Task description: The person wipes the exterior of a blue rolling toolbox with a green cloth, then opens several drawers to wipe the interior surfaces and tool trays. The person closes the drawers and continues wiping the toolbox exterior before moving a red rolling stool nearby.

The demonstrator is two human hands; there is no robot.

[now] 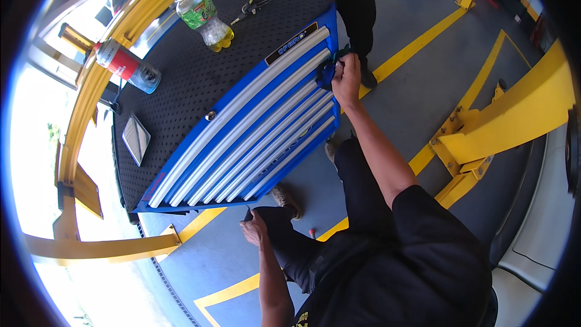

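My right hand [347, 82] is closed around a bunched dark blue cloth [325, 74], at the far right corner of a blue tool cabinet [233, 145]. Silver drawer handles run across the cabinet's front. My left hand [255, 229] is closed just off the cabinet's near left end, above my thigh. A small dark tip [248, 211] pokes out by its fingers; what it belongs to is hidden. On the cabinet's black dotted mat [181, 85] stand a green-labelled bottle [204, 18] with yellow liquid and a red-labelled bottle [128, 66].
A flat, shiny rectangular thing [136, 139] and a small tool with a thin cable [249, 8] lie on the mat. Yellow lift arms [514, 121] flank both sides. Another person in dark clothing [357, 12] stands behind the cabinet's far right corner.
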